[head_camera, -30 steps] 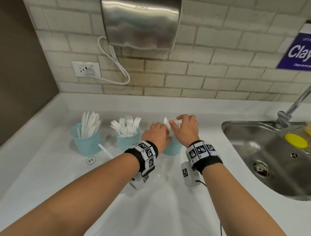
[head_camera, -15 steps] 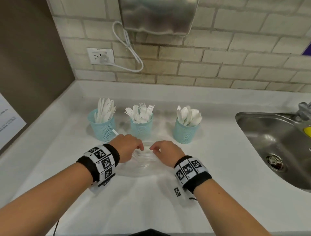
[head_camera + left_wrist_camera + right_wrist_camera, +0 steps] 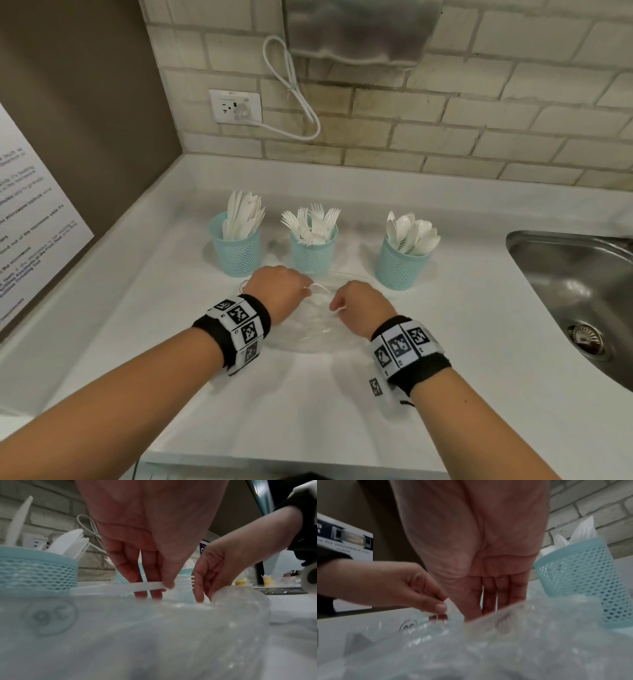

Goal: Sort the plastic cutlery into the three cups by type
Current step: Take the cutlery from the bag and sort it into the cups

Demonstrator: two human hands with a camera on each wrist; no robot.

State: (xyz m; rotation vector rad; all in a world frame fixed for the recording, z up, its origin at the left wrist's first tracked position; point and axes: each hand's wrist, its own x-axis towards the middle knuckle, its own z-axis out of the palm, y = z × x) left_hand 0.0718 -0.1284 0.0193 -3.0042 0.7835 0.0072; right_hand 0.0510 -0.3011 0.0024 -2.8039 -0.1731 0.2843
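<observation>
Three teal mesh cups stand in a row: knives (image 3: 234, 248) on the left, forks (image 3: 313, 255) in the middle, spoons (image 3: 400, 265) on the right. In front of them lies a crumpled clear plastic bag (image 3: 315, 330) with white cutlery in it. My left hand (image 3: 306, 291) pinches a white fork (image 3: 147, 586) by its handle, just above the bag. My right hand (image 3: 337, 305) points its fingers down into the bag. Its fingertips are hidden by the plastic, and a white end (image 3: 339, 309) shows beside its thumb.
The white counter (image 3: 479, 325) meets a steel sink (image 3: 565, 274) on the right and a brown wall with a notice on the left. A socket (image 3: 235, 106), a looped cable and a steel hand dryer hang on the brick wall behind.
Both hands drew back from the spoon cup to the bag in front of the cups. The left hand then took hold of a fork and raised it slightly.
</observation>
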